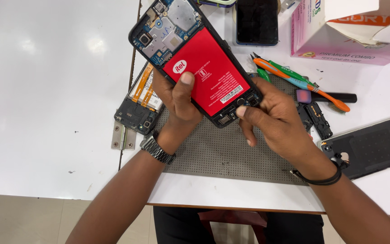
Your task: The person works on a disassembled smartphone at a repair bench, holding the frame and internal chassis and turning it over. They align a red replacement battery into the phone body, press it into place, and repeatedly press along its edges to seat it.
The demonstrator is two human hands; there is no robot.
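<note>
An opened phone (194, 54) with its back cover off shows a red battery (206, 74) and a blue circuit board at its top end. My left hand (177, 101) grips it from below, thumb pressed on the battery. My right hand (274, 117) holds the phone's bottom edge, fingertips at the small board near the charging port. The phone hangs tilted above a grey perforated work mat (217, 151).
A second dismantled phone (140, 101) with orange flex cables lies left of the mat beside a metal hinge (123, 137). Behind are a dark phone (257, 21), a pink-and-white box (339, 31), cutters, an orange brush (308, 86), small black parts and a black back cover (375, 144).
</note>
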